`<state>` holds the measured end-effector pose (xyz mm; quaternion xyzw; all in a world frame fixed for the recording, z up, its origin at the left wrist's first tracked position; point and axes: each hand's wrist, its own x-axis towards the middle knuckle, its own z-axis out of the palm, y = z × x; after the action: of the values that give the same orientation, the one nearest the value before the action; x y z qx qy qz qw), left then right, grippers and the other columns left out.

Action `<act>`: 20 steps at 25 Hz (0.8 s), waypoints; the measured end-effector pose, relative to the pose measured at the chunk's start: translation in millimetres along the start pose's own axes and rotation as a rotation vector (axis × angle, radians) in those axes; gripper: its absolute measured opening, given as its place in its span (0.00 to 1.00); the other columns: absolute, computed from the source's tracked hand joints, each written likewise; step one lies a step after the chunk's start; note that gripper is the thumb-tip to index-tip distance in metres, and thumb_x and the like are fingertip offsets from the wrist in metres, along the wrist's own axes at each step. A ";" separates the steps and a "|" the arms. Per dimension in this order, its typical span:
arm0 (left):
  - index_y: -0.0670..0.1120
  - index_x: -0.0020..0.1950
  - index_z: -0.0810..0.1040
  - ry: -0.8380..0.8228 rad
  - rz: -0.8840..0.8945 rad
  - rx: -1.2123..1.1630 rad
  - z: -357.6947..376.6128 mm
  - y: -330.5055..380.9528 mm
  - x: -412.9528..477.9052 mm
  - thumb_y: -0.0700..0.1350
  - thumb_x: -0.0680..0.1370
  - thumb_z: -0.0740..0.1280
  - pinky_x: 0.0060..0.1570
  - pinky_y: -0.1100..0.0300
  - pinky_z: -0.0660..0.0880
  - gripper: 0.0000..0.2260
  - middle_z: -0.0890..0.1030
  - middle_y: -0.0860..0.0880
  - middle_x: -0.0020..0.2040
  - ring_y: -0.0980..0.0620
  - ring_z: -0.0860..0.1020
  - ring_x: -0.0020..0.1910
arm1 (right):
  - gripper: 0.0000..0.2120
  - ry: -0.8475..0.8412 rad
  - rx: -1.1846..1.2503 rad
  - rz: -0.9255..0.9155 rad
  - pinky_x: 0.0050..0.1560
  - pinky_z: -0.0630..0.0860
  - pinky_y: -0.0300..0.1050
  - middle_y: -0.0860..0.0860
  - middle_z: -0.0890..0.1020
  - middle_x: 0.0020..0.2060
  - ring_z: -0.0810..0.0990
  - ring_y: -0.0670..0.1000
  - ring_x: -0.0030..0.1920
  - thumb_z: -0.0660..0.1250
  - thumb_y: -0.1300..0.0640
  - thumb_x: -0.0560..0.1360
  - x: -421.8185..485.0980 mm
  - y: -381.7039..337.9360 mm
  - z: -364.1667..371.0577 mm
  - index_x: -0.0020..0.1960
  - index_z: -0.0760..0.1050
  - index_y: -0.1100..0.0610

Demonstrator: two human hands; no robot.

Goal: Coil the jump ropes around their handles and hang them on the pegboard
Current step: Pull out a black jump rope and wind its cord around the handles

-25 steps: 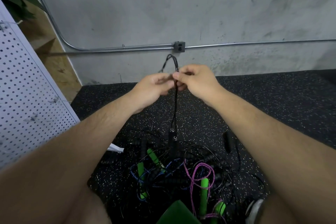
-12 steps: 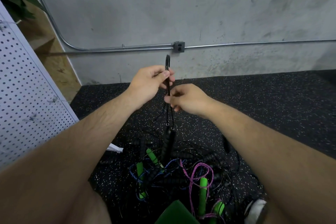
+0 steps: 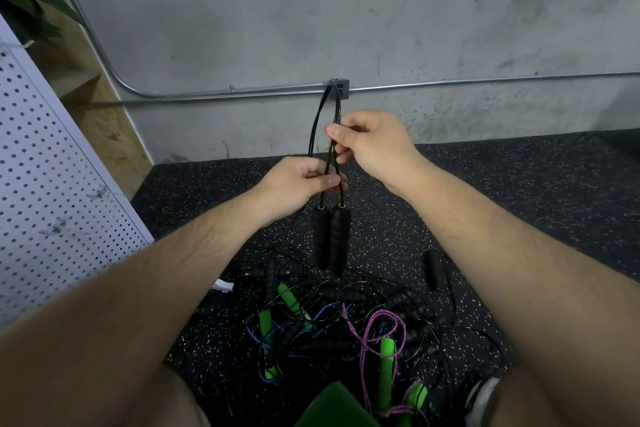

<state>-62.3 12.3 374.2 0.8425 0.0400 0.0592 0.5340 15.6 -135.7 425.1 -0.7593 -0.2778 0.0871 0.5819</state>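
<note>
While left grip pinched black rope just above paired handles, right grip pinched its strands higher; winding wanted taut strands, handles side by side.

1. We log the black rope doubled into a tall loop, pinched by the right hand above and the left hand below.
2. Its two black handles hang upright, side by side, just under the left hand.
3. A tangled rope pile with green grips lies below both hands.
4. The white pegboard stands well left of the left hand.
</note>
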 end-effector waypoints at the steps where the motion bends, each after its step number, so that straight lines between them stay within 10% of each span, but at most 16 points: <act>1: 0.49 0.54 0.84 -0.007 -0.006 -0.020 2.0 1.1 0.5 0.44 0.80 0.71 0.66 0.49 0.74 0.05 0.87 0.51 0.51 0.53 0.84 0.55 | 0.08 0.010 0.010 -0.003 0.46 0.82 0.51 0.51 0.81 0.33 0.80 0.47 0.31 0.70 0.56 0.79 0.8 1.4 -0.4 0.47 0.82 0.60; 11: 0.48 0.47 0.85 0.098 -0.018 0.035 2.0 16.1 2.2 0.45 0.79 0.71 0.60 0.44 0.78 0.04 0.87 0.50 0.44 0.45 0.86 0.48 | 0.11 -0.041 -0.145 0.090 0.58 0.80 0.48 0.48 0.85 0.52 0.83 0.46 0.50 0.64 0.54 0.81 -15.4 8.9 -14.8 0.62 0.80 0.53; 20: 0.46 0.47 0.84 0.275 -0.059 -0.059 -16.7 26.1 5.1 0.43 0.81 0.69 0.53 0.56 0.82 0.05 0.87 0.50 0.42 0.53 0.86 0.44 | 0.52 0.110 -0.514 0.110 0.67 0.72 0.56 0.52 0.69 0.70 0.70 0.55 0.70 0.76 0.33 0.65 -80.3 48.7 66.7 0.77 0.56 0.55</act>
<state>-59.5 16.8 405.2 0.8089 0.1356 0.1595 0.5494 -65.9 -130.2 343.9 -0.8997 -0.2169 0.0040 0.3788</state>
